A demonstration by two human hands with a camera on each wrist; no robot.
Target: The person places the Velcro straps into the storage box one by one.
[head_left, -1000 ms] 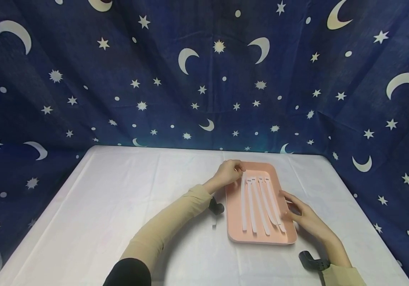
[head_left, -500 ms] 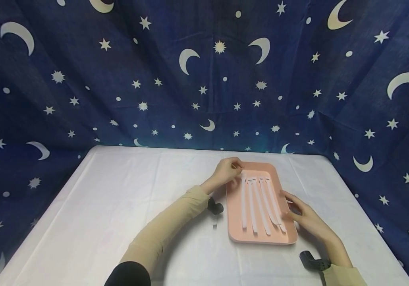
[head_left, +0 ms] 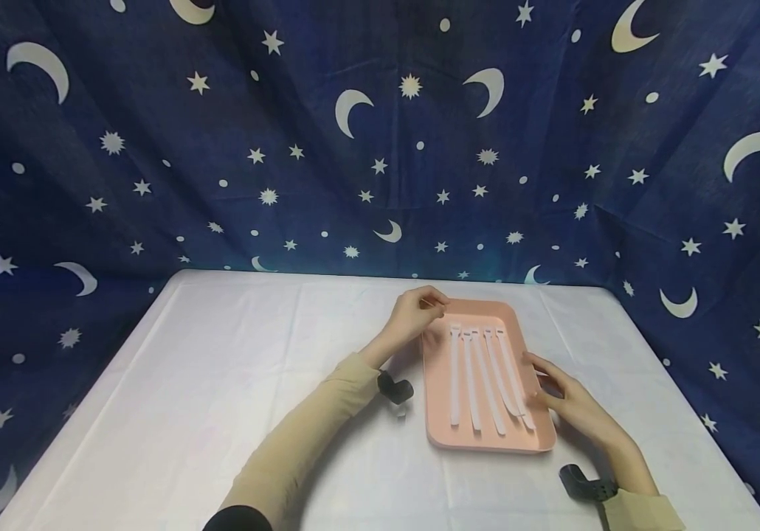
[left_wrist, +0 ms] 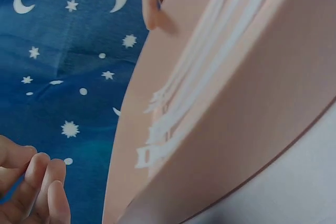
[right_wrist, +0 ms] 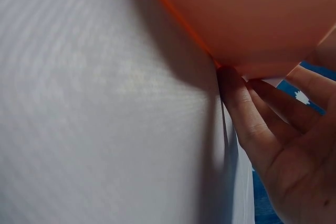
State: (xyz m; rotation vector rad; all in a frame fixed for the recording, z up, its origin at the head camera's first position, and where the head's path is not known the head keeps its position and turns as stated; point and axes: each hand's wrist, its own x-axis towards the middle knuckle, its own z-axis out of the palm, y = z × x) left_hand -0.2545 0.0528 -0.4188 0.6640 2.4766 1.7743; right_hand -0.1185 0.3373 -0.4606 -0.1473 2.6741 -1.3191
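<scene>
A pink rectangular tray (head_left: 438, 413) lies on the right half of the table. In it several white straps with slotted heads (head_left: 485, 391) lie lengthwise, heads at the far end. Their slotted ends (left_wrist: 149, 156) show in the left wrist view. My left hand (head_left: 409, 317) hovers by the tray's far left corner, thumb and fingers lightly bent together. Nothing shows between those fingertips (left_wrist: 41, 162) up close. At the tray's right side my right hand (head_left: 572, 405) rests thumb and extended fingers against the rim. Its thumb (right_wrist: 244, 108) touches the tray's edge in the right wrist view.
A white cloth (head_left: 240, 354) covers the table around the tray. Behind it hangs a dark blue curtain (head_left: 313, 110) with moons and stars. Black camera mounts sit on the left wrist (head_left: 395, 387) and right wrist (head_left: 586, 487).
My left hand has let go of the leftmost strap's head and drawn back up and left, so that head now shows. The right hand stays at the tray's rim.
</scene>
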